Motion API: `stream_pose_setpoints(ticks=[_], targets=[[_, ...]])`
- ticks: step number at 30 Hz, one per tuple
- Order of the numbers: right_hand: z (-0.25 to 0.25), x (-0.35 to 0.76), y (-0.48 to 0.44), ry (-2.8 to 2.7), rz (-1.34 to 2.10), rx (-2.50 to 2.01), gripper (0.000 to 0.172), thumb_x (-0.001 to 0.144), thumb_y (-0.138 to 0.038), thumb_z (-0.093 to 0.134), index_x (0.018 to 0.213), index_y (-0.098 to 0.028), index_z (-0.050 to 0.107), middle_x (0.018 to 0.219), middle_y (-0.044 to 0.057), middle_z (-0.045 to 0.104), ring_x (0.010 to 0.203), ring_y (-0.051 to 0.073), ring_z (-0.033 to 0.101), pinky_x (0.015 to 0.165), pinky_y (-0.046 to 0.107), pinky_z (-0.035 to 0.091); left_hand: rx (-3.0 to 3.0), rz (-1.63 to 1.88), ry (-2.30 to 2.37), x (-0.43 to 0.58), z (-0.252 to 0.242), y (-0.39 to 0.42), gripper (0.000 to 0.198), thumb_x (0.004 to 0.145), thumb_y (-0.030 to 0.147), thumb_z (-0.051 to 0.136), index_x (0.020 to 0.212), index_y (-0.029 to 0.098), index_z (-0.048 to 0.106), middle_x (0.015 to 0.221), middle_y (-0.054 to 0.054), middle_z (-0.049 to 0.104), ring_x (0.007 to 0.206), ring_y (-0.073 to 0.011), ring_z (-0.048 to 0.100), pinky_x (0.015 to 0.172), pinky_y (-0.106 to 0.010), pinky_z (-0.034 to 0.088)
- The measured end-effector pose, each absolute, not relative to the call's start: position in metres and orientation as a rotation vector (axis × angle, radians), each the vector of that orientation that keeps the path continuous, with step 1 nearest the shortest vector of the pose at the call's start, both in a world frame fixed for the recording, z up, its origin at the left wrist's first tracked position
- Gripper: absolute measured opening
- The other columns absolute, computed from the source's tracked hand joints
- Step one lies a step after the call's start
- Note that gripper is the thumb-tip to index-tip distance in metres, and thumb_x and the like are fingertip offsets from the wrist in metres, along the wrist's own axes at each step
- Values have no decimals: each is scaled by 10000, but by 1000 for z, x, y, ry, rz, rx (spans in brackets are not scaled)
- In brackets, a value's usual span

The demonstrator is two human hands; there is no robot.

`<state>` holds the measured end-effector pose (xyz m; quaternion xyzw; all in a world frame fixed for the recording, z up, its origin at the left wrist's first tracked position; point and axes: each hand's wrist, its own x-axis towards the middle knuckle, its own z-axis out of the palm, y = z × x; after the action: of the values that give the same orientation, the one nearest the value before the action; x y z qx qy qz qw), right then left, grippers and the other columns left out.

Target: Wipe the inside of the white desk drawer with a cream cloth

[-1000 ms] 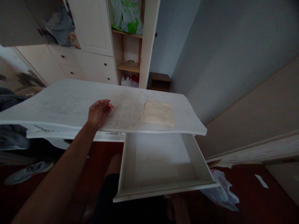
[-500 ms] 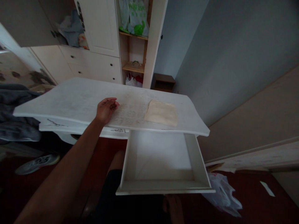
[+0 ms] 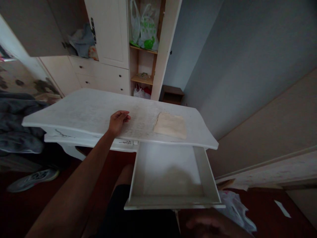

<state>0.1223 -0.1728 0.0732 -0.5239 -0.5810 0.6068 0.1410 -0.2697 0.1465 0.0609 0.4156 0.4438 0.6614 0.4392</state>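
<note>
My left hand (image 3: 118, 123) rests on the white table (image 3: 89, 105), left of a folded cream cloth (image 3: 170, 125). Its fingers are loosely bent and a little apart, and I see nothing held in them. Below the tabletop on the right, a white drawer (image 3: 170, 175) is pulled far out toward me; a soft shadow falls on its bare bottom. At the lower edge of the view, under the drawer's front panel, my right hand (image 3: 205, 223) shows dark and smeared by motion. Its fingers cannot be made out clearly.
White cabinets (image 3: 111, 36) stand behind the table, one open with plastic bags (image 3: 148, 31) on its shelf. A small brown box-like stand (image 3: 172, 94) is by the wall. A plastic bag (image 3: 234, 208) and a shoe (image 3: 33, 180) lie on the red floor. Grey fabric (image 3: 19, 122) hangs at left.
My right hand has moved to the right and appears larger below the drawer front. My left hand stays on the tabletop. The view has shifted slightly; the drawer remains pulled out.
</note>
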Motion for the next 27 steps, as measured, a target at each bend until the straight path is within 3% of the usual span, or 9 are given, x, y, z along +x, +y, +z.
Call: stream_pose_setpoints(ticks=[2,6,8,11,14,18,21,24,27], targets=[[104,116,-141,-1719,1581,-1391,472,862,-600,658,1183,-261,728,851,59,733,758,188,669,704,302,532,1068,1628,1137,-269,60,147,158,698,268,666,808,162,701,657,-15,688,633,-131,622,630,-254,489],[130,86,-47,-1858,868,-1340,448,942,-504,562,1272,-208,627,900,66,712,833,201,667,786,358,546,1127,1614,1173,-269,59,145,156,710,266,648,807,157,705,656,-20,690,642,-139,627,648,-267,493],[129,70,2,-1998,556,-1410,463,942,-408,536,1336,-167,573,1122,136,704,1018,249,663,906,423,537,1149,1612,1172,-269,59,145,163,708,271,645,805,155,704,651,-19,686,642,-139,627,648,-268,491],[122,52,56,-2346,148,-1542,593,861,-224,556,1435,-94,485,1453,220,540,1348,314,496,1132,485,391,1153,1598,1176,-269,59,145,173,696,284,645,801,157,699,638,-15,679,636,-143,624,646,-274,492],[114,40,83,-2641,-13,-1687,679,819,-155,559,1480,-70,430,1536,227,461,1413,319,435,1154,450,360,1166,1586,1181,-270,58,145,187,685,307,644,798,168,696,633,-12,678,631,-149,621,646,-284,496],[113,32,92,-2652,-55,-1847,678,842,-141,512,1511,-151,401,1427,187,590,1237,306,604,976,408,485,1207,1582,1162,-270,56,145,222,668,355,656,795,177,697,639,-14,676,640,-158,619,634,-286,491],[123,35,97,-2585,-92,-1899,569,872,-153,467,1439,-183,496,1306,159,679,1107,292,671,899,392,503,1220,1583,1155,-271,56,145,246,666,384,665,804,182,695,649,-17,681,644,-162,618,628,-286,484],[141,46,103,-2402,23,-1839,425,860,-209,481,1251,-180,644,1167,116,738,1007,264,687,855,350,503,1242,1564,1160,-271,58,144,257,668,398,662,804,183,697,641,-16,680,625,-161,608,625,-291,479],[165,57,105,-2023,435,-1691,275,748,-242,538,951,-176,713,889,54,751,793,220,673,702,298,504,1268,1541,1148,-272,61,142,271,669,409,664,809,180,703,646,-20,684,624,-165,612,628,-297,482]])
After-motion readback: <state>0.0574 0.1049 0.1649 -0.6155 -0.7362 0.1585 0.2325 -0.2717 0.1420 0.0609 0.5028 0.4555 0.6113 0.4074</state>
